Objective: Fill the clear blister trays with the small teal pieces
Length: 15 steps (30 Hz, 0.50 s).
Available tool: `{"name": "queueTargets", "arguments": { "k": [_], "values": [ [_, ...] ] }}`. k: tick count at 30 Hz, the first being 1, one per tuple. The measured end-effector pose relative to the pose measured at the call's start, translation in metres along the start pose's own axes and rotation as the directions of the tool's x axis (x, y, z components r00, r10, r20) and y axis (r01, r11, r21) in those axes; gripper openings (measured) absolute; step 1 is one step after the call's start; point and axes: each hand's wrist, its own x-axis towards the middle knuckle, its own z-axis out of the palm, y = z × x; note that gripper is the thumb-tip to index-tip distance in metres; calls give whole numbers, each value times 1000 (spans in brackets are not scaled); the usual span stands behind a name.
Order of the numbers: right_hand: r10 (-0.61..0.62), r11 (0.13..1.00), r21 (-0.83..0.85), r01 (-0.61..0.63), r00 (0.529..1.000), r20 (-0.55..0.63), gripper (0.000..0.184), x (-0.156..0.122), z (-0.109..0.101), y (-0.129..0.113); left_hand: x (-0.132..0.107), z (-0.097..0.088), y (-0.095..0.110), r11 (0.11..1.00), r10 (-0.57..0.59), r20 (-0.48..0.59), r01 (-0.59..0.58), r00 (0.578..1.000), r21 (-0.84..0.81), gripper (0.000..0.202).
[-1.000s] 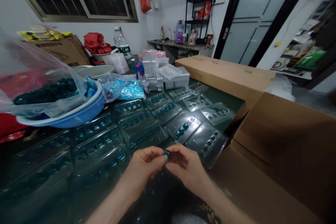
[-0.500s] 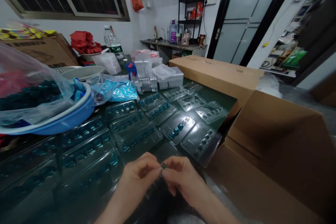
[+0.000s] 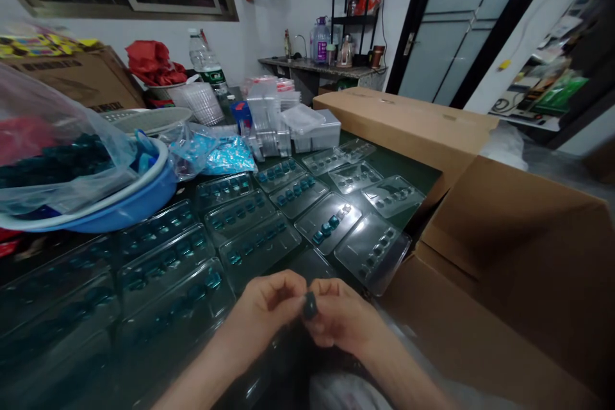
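Observation:
Low in the view, my left hand [image 3: 266,307] and my right hand [image 3: 341,320] meet at their fingertips. Both pinch a small dark teal piece [image 3: 310,305], which hides part of my fingers. Just beyond my hands lie rows of transparent blister trays. The nearest of these [image 3: 259,250] holds a line of teal pieces. Another tray [image 3: 329,223] holds a few teal pieces at one end, and the tray nearest my right hand [image 3: 372,253] holds small dark pieces in its hollows.
A blue basin [image 3: 103,221] under a plastic bag [image 3: 48,122] holds dark teal pieces at left. A bag of blue pieces [image 3: 211,157] and stacked transparent trays [image 3: 269,128] stand behind the blister trays. Cardboard boxes [image 3: 500,269] flank the right side.
My hands have risen slightly and come nearer together, and the teal piece now shows more fully between my fingertips. The whole scene has shifted a little as my head moved.

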Motion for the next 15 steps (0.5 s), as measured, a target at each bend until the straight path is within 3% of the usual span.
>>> {"name": "queueTargets", "arguments": {
  "k": [6, 8, 10, 13, 15],
  "values": [
    [-127, 992, -50, 119, 970, -208, 20, 0, 11, -5, -4, 7, -5, 952, -165, -36, 149, 986, -266, 15],
    [-126, 990, -86, 107, 960, -249, 19, 1, 13, -4, -4, 10, -4, 940, -191, -56, 166, 980, -297, 16],
    [-201, 963, -234, 132, 933, -297, 17, 0, 14, -4, -2, 12, -3, 953, -189, -105, 156, 976, -261, 17],
    [-473, 776, -587, 229, 827, -303, 12, -6, 17, -9, 3, 13, -4, 980, -157, -193, 129, 968, -149, 18],
    [-602, 576, -775, 260, 776, -187, 23, -12, 20, -14, 7, 13, -5, 987, -146, -231, 125, 962, -103, 18]
  ]
}}
